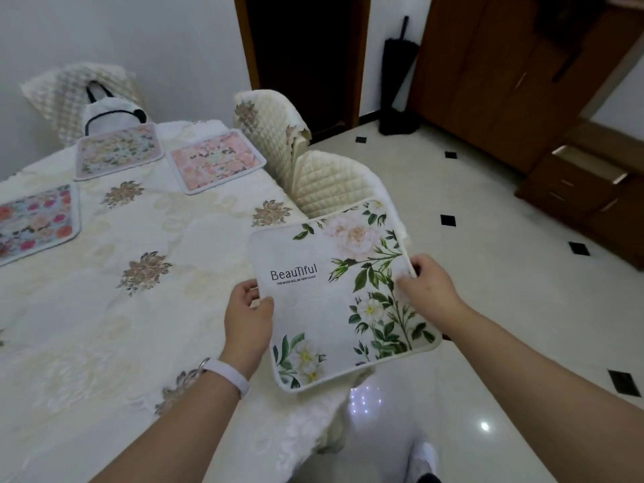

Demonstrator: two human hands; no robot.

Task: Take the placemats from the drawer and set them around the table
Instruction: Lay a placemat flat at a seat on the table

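Observation:
A white placemat (327, 301) with green leaves, pale flowers and the word "Beautiful" hangs over the table's right edge, held in both hands. My left hand (248, 315) pinches its left edge, thumb on top. My right hand (427, 289) grips its right edge. Three floral placemats lie on the table (104, 308): a pink one (214, 160) at the far right, a pale one (118, 149) at the far end, a blue-and-red one (35, 221) at the left edge.
Two quilted cream chairs (327, 179) stand at the table's right side, just beyond the held mat; another chair (73, 95) with a white bag stands at the far end. A wooden cabinet with an open drawer (589, 162) is at the right. Tiled floor lies between.

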